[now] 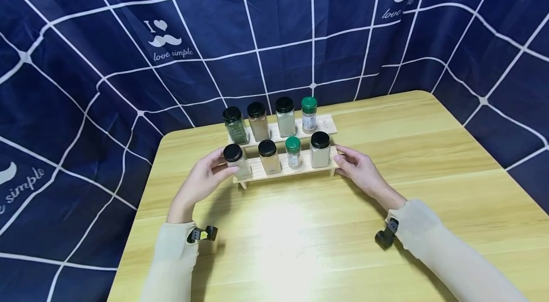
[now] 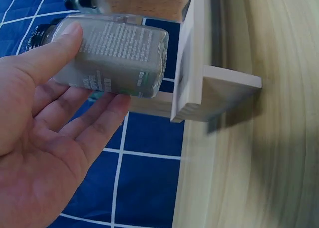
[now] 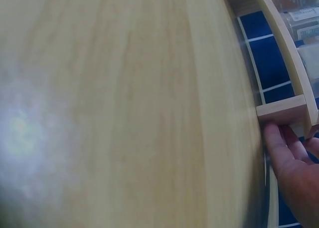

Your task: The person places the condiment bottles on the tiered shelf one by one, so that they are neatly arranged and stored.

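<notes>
A two-tier wooden spice rack (image 1: 287, 173) stands on the table with spice jars on both tiers. At its front left end, my left hand (image 1: 201, 179) grips a clear glass spice jar (image 2: 114, 53) with a black lid and pale grey contents. The thumb lies on one side of the jar, the fingers on the other. In the left wrist view a narrow gap shows between the jar's base and the shelf. My right hand (image 1: 359, 168) holds the rack's front right end, its fingertips against the leg (image 3: 281, 110) in the right wrist view.
Beside the gripped jar stand a black-lidded jar of tan powder (image 1: 270, 161), a small green-lidded jar (image 1: 293, 152) and a black-lidded pale jar (image 1: 320, 152). Several more jars fill the back tier, including one of green herbs (image 1: 236, 128). A blue checked curtain (image 1: 279, 30) hangs behind the table (image 1: 429, 164).
</notes>
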`<state>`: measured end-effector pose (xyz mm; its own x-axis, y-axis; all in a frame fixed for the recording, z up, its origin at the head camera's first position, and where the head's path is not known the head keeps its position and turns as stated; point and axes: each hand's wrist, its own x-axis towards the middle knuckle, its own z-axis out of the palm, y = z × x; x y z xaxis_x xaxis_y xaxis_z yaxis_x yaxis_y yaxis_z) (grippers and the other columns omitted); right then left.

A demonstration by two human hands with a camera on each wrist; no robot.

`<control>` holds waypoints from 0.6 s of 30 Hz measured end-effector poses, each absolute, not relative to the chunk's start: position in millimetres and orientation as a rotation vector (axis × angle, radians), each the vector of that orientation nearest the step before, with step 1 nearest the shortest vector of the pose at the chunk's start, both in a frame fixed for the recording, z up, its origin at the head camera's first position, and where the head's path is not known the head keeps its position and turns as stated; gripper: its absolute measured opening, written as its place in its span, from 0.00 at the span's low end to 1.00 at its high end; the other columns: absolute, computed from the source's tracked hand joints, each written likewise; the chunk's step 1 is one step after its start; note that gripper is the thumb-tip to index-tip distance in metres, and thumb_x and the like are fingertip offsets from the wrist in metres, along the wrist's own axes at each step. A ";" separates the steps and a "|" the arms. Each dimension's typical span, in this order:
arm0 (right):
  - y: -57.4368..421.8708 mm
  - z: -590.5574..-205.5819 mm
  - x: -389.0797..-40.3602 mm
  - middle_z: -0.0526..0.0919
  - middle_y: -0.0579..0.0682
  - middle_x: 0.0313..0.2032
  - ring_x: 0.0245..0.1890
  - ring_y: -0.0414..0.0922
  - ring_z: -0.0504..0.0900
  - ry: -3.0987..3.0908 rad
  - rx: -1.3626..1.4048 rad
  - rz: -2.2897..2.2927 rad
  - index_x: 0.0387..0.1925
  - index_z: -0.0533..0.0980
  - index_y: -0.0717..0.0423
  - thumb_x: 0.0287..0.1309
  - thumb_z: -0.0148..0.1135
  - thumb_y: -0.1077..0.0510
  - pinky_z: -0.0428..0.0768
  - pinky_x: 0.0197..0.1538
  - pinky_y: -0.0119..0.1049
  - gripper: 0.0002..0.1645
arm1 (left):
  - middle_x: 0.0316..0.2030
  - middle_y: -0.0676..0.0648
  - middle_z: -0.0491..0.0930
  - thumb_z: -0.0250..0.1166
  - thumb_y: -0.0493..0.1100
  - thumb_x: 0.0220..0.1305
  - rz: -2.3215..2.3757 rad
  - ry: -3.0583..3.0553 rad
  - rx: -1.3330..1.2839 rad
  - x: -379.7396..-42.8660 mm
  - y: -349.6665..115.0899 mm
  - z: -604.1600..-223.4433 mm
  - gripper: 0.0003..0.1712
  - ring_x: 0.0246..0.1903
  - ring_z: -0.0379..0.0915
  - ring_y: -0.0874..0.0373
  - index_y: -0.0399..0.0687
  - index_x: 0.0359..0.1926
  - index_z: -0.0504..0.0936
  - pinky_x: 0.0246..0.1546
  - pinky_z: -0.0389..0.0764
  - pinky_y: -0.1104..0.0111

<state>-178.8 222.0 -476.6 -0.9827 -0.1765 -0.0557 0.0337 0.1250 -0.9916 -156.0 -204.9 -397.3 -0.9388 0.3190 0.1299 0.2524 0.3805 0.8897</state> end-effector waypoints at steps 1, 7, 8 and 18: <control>221.8 -476.9 -178.9 0.72 0.77 0.66 0.48 0.27 0.84 2.228 -0.147 -1.977 0.79 0.58 0.65 0.80 0.56 0.56 0.88 0.59 0.31 0.36 | 0.62 0.41 0.83 0.71 0.38 0.70 1.626 2.547 0.537 -157.0 -204.1 -397.6 0.27 0.62 0.81 0.48 0.43 0.68 0.77 0.61 0.85 0.74; 220.2 -477.6 -179.7 0.71 0.77 0.66 0.48 0.27 0.84 2.220 -0.160 -1.990 0.79 0.59 0.66 0.80 0.56 0.57 0.88 0.59 0.31 0.35 | 0.63 0.38 0.83 0.69 0.37 0.71 1.599 2.509 0.522 -159.7 -202.4 -402.8 0.29 0.63 0.81 0.44 0.42 0.70 0.75 0.62 0.85 0.72; 219.9 -477.4 -179.6 0.71 0.77 0.66 0.48 0.27 0.84 2.221 -0.160 -1.990 0.79 0.59 0.66 0.80 0.56 0.57 0.88 0.59 0.31 0.35 | 0.63 0.38 0.83 0.69 0.38 0.71 1.593 2.511 0.515 -159.8 -202.6 -403.7 0.29 0.63 0.81 0.44 0.42 0.71 0.75 0.62 0.85 0.72; 220.5 -476.6 -178.2 0.71 0.77 0.67 0.48 0.26 0.83 2.231 -0.152 -1.975 0.79 0.59 0.66 0.80 0.56 0.56 0.88 0.58 0.28 0.36 | 0.65 0.41 0.80 0.68 0.39 0.73 1.587 2.506 0.522 -161.5 -203.0 -410.0 0.31 0.65 0.78 0.46 0.45 0.73 0.72 0.68 0.83 0.65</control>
